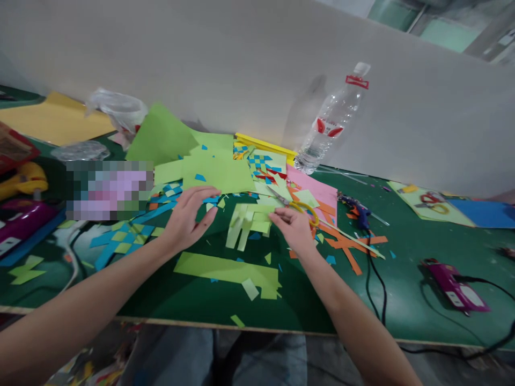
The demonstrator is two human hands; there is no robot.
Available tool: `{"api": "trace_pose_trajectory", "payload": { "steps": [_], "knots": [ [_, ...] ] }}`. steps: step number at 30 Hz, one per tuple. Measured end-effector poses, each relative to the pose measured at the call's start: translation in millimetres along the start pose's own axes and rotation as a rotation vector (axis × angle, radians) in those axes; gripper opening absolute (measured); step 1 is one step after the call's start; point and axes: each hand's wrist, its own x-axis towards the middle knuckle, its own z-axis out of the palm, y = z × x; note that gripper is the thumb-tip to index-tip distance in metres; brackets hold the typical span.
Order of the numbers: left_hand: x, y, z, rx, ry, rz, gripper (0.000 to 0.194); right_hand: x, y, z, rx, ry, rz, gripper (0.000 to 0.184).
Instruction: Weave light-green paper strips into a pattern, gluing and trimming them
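Observation:
Light green paper strips (pixel 243 221), crossed over one another like a weave, are held at their right edge in the pinched fingers of my right hand (pixel 293 229). My left hand (pixel 191 219) hovers to the left of them with thumb and fingers apart and nothing between. Just behind my right hand lie scissors (pixel 313 213) with yellow handles, their blades pointing up and left. Nearer the table's front edge lies a long green paper strip (pixel 225 271) with small paper scraps around it.
Green paper sheets (pixel 217 174) and blue-green woven strips (pixel 120 238) lie beyond and left. A plastic bottle (pixel 330 126) stands by the wall. On the right are a blue glue gun (pixel 356 210), its cord, and a purple power strip (pixel 456 287).

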Motion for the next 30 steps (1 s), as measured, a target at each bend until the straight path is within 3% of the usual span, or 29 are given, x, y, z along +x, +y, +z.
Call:
{"api": "trace_pose_trajectory", "payload": {
  "steps": [3,6,10,15,19,24,30],
  "knots": [
    [-1.8,-4.0,4.9,0.050,-0.091,0.007,0.034,-2.4,6.6,4.3,-0.317,-0.097,-0.127,0.037],
    [-3.7,-8.4,10.9,0.095,-0.265,-0.022,0.036,-5.3,8.7,4.1,-0.652,-0.069,-0.328,0.039],
    [-7.2,-14.1,18.5,0.126,-0.441,-0.049,0.038,-6.8,4.7,1.4,-0.726,-0.091,-0.498,0.036],
    [-10.2,-20.0,23.2,0.131,-0.510,-0.031,0.038,-8.5,-2.8,2.2,-0.798,-0.321,-0.697,0.034],
    [-10.9,-27.3,22.9,0.105,-0.548,0.009,0.044,-9.1,-2.4,3.1,-0.862,-0.424,-0.744,0.031],
    [-11.6,-35.9,23.2,0.060,-0.591,0.044,0.042,-7.4,1.8,1.3,-0.886,-0.411,-0.736,0.032],
    [-8.7,-30.7,21.3,0.058,-0.601,0.038,0.042,-6.0,4.1,-0.3,-0.917,-0.401,-0.722,0.037]
  ]
}}
